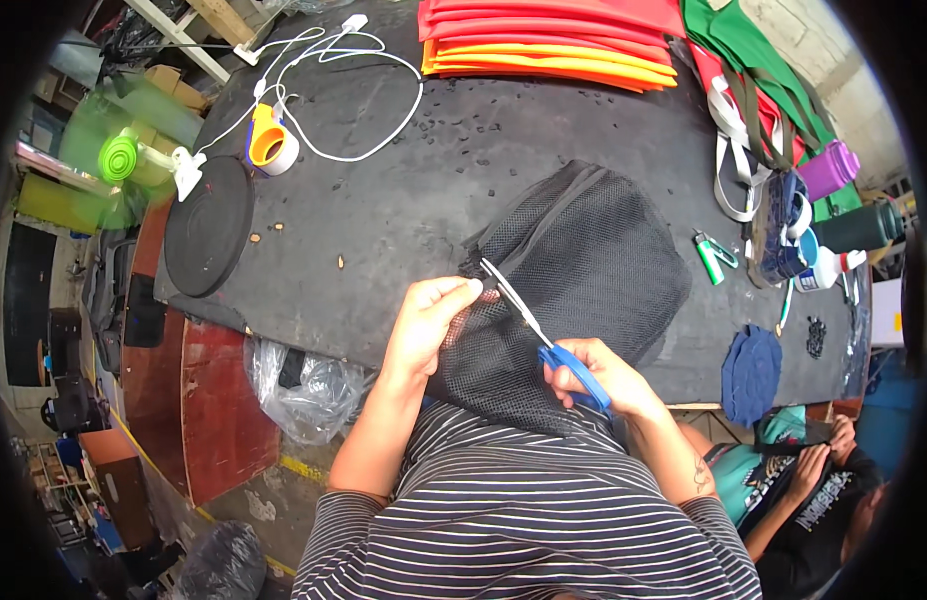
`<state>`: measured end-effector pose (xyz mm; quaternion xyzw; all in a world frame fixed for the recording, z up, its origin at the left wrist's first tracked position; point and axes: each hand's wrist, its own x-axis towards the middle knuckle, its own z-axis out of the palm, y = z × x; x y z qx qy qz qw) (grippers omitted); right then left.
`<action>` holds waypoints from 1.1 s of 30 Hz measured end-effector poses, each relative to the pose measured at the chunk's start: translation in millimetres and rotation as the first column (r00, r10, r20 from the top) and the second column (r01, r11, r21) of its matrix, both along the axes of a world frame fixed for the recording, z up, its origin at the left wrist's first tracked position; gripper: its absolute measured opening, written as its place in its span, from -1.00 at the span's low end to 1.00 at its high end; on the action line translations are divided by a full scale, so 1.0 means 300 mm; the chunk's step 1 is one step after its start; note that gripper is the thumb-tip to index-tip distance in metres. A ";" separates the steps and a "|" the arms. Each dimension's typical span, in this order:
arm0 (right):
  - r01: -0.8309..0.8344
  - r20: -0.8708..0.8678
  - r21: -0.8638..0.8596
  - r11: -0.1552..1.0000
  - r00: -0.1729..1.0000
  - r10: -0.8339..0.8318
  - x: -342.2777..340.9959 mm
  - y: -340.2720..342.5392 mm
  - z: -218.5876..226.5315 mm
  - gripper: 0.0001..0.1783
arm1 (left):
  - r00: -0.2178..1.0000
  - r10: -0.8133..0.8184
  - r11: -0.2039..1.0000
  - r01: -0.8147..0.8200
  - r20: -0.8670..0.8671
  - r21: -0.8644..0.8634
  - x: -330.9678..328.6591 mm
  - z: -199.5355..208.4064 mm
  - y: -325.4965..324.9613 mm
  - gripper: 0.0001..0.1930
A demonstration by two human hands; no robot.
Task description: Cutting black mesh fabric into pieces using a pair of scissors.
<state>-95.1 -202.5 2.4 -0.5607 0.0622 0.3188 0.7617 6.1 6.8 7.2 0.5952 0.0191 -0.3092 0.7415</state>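
Black mesh fabric, which looks like a bag, lies on the dark table and hangs over the near edge against my striped shirt. My left hand pinches the fabric's left edge between thumb and fingers. In my right hand is a pair of scissors with blue handles, fingers through the loops. Its blades point up and left across the mesh, their tips close to my left fingertips. The blades look nearly closed, and I cannot tell whether anything is between them.
Red and orange folded fabric is stacked at the far side. A white cable, a yellow tape dispenser and a black disc lie left. Rightward are a green lighter, dark blue fabric, a bottle and another person.
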 end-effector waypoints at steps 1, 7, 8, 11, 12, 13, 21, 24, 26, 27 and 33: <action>-0.003 0.006 0.015 1.000 1.000 0.002 0.001 -0.001 0.001 -0.65 | 1.000 0.002 1.000 -0.002 0.001 0.000 -0.001 -0.001 0.000 -0.81; 0.004 -0.060 0.007 1.000 0.998 -0.003 0.002 -0.007 -0.014 -0.66 | 1.000 0.013 1.000 -0.013 -0.008 0.000 -0.003 0.002 0.002 -0.81; 0.004 -0.060 0.007 1.000 0.998 -0.003 0.001 -0.007 -0.018 -0.66 | 1.000 0.003 1.000 -0.003 -0.004 -0.008 -0.002 -0.005 0.006 -0.81; 0.024 -0.068 0.020 1.000 0.997 -0.022 0.000 -0.006 -0.023 -0.70 | 1.000 -0.004 1.000 0.004 -0.003 -0.018 -0.003 -0.004 0.004 -0.81; 0.036 -0.070 0.020 0.999 0.997 -0.034 0.000 -0.004 -0.022 -0.73 | 1.000 -0.001 1.000 0.001 -0.006 -0.020 -0.004 -0.002 0.002 -0.81; 0.048 -0.072 0.019 0.999 0.996 -0.046 -0.001 -0.002 -0.021 -0.75 | 1.000 -0.001 1.000 0.001 -0.006 -0.020 -0.005 0.000 -0.004 -0.81; 0.034 -0.032 -0.078 0.996 0.999 -0.037 -0.010 0.007 -0.003 -0.75 | 0.994 0.100 0.995 -0.100 0.043 -0.007 -0.008 -0.041 0.001 -0.82; 0.008 -0.001 -0.053 0.999 1.000 -0.008 -0.009 0.009 -0.003 -0.70 | 0.992 0.094 0.995 -0.095 0.080 0.015 -0.010 -0.025 0.003 -0.82; -0.007 -0.004 -0.052 0.999 1.000 0.007 -0.004 0.009 0.003 -0.68 | 0.991 0.096 0.995 -0.098 0.096 0.020 -0.014 -0.002 -0.003 -0.82; -0.016 -0.012 -0.066 0.998 1.000 0.015 0.001 0.008 0.009 -0.66 | 0.989 0.097 0.995 -0.101 0.113 0.025 -0.016 0.006 -0.005 -0.82; -0.033 -0.006 -0.072 0.997 0.999 0.033 0.000 0.011 0.017 -0.65 | 0.977 0.128 0.990 -0.137 0.168 0.045 -0.023 0.015 -0.012 -0.83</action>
